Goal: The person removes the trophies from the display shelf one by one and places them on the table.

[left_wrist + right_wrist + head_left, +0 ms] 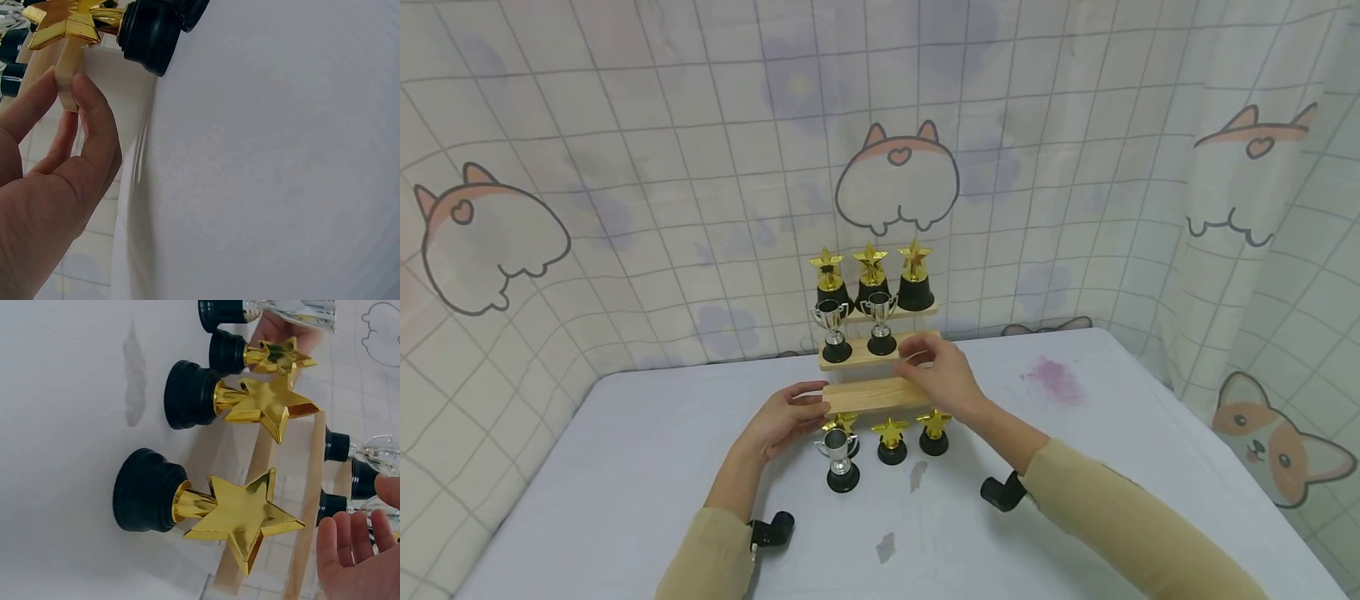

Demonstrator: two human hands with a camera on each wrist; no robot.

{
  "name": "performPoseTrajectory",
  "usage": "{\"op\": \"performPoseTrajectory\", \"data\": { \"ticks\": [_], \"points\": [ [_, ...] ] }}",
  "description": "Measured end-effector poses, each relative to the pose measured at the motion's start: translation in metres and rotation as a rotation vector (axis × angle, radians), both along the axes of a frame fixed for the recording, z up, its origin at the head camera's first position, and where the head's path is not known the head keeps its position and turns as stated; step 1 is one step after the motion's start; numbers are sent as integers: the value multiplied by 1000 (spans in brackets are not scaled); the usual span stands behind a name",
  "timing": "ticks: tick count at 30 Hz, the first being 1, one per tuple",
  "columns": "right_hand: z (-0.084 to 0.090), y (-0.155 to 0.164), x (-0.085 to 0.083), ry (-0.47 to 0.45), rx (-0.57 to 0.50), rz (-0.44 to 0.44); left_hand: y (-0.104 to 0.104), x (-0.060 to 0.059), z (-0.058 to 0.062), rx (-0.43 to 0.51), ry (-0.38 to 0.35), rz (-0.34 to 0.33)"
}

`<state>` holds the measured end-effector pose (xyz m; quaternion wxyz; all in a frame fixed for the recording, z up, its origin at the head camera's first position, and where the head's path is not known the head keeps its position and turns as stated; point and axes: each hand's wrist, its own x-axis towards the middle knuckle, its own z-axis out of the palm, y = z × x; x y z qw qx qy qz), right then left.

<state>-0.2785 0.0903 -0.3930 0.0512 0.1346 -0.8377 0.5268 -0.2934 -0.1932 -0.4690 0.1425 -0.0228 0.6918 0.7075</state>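
**A:** So what were the hands doing? From the grip out, please.

**B:** The left hand [786,421] had its thumb and fingers on the left end of the lowest step of the pale stepped wooden display stand [880,393]. In the left wrist view the thumb [94,119] and a finger pinched the edge of that plank, so it was lightly closed on the wood. The right hand [942,375] was at the right end of the stand, about level with the middle step, fingers mostly straight and relaxed. The right wrist view showed an open palm [350,559] with nothing in it. I couldn't tell whether the fingertips actually touched the wood.

**A:** And where was the stand?

**B:** Sitting on the white table [625,467], back against the cat-print curtain backdrop [700,167].

**A:** What was on it?

**B:** Three gold star trophies on black bases [871,279] on the top step, two small silver cup trophies [856,329] on the middle one. The lowest step was bare.

**A:** Anything in front?

**B:** Just in front of the lowest step stood three more gold star trophies [891,440] in a row, plus one silver cup trophy on a black base [841,462] nearest the left hand. There was a pinkish stain [1052,377] on the table off to the right.
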Motion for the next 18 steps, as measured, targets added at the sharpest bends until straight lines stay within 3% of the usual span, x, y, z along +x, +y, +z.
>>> {"op": "performPoseTrajectory", "data": {
  "ticks": [18],
  "points": [
    [4,-16,-33,-22,-142,-21,-1,-1,-2,32,-5,-7]
  ]
}}
